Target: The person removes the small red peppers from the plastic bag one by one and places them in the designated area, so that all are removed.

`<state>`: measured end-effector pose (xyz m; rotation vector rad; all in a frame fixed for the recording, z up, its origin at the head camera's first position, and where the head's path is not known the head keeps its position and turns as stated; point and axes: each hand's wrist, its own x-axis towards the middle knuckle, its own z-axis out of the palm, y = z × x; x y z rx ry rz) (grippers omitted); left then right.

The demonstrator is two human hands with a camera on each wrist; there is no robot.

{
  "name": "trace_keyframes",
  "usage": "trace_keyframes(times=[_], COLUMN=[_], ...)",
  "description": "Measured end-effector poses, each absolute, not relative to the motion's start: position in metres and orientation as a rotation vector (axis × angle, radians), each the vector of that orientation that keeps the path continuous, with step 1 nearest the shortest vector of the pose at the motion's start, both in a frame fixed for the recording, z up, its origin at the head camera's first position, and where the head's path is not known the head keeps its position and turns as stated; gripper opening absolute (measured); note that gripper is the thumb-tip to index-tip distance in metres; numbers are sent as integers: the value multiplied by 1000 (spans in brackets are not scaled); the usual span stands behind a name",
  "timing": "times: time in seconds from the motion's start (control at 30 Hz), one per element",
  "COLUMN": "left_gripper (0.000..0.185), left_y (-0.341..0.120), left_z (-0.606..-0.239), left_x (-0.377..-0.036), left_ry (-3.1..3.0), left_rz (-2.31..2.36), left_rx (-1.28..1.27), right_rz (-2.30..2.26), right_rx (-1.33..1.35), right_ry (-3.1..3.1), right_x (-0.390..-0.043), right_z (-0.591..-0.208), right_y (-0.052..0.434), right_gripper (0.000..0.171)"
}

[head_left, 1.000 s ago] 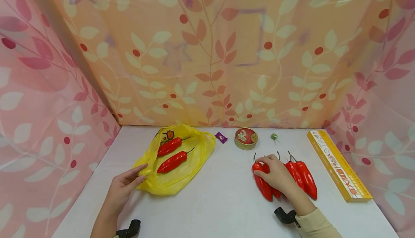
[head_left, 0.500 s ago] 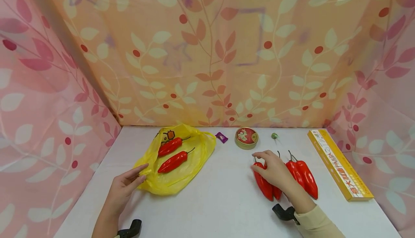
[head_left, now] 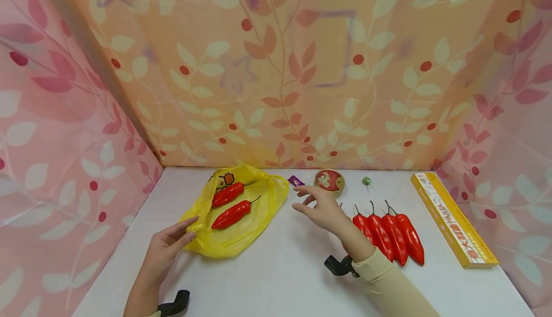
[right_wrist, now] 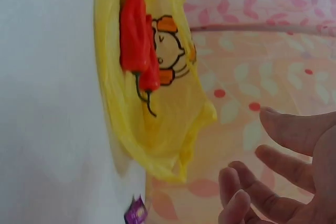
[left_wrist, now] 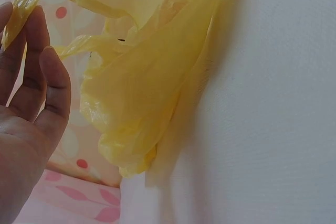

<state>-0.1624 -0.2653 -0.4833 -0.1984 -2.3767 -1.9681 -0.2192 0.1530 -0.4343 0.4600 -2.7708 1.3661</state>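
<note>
My left hand (head_left: pixel 166 247) pinches the near-left edge of a yellow plastic bag (head_left: pixel 254 233), with the thumb and fingers on its handle in the left wrist view. The bag lies with its mouth spread, and two red chili peppers (head_left: pixel 231 215) with dark stems rest inside it. Between the bag and a row of several more red chili peppers (head_left: pixel 398 240), my right hand (head_left: pixel 321 209) hovers with nothing in it. Its fingers are apart and loosely bent in the right wrist view. The right forearm partly hides the leftmost chili pepper of the row.
Along the back of the white table (head_left: pixel 267 283) are a purple wrapped candy (head_left: pixel 295 181), a round red-and-gold tin (head_left: pixel 329 181) and a small green lollipop (head_left: pixel 366 181). A long yellow pasta box (head_left: pixel 454 221) lies at the right. Patterned cloth walls (head_left: pixel 276 91) surround the table.
My right hand has left the leftmost chili pepper of the row and moved left toward the bag, empty. The left hand keeps its hold on the bag's edge.
</note>
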Motion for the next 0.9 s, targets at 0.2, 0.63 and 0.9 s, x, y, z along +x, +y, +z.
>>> trace_keyframes(times=[0.2, 0.63, 0.9], left_gripper=[48, 48, 48], left_y=[-264, -265, -264], left_z=[-483, -483, -482], left_x=[-163, -163, -162], left_ry=[-2405, -2397, -2408], left_rz=[-1961, -1948, -1945], left_rx=[-144, -146, -124], right_rz=[1491, 1614, 1671], right_rx=[584, 641, 647], right_ry=[-2721, -2707, -2716], right_x=[-231, -246, -258], right_z=[-435, -441, -460], right_y=[120, 79, 63], right_gripper=[43, 42, 45])
